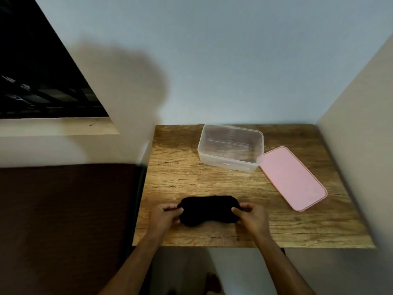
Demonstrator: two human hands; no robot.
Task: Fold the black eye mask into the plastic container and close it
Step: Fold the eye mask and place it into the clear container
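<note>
The black eye mask lies flat and unfolded on the wooden table, near its front edge. My left hand pinches the mask's left end and my right hand pinches its right end. A clear plastic container stands open and empty at the back of the table. Its pink lid lies flat on the table to the right of it, one corner touching the container.
A pale wall rises right behind the table and another closes in on the right side. A dark brown surface sits to the left of the table, with a dark window above it.
</note>
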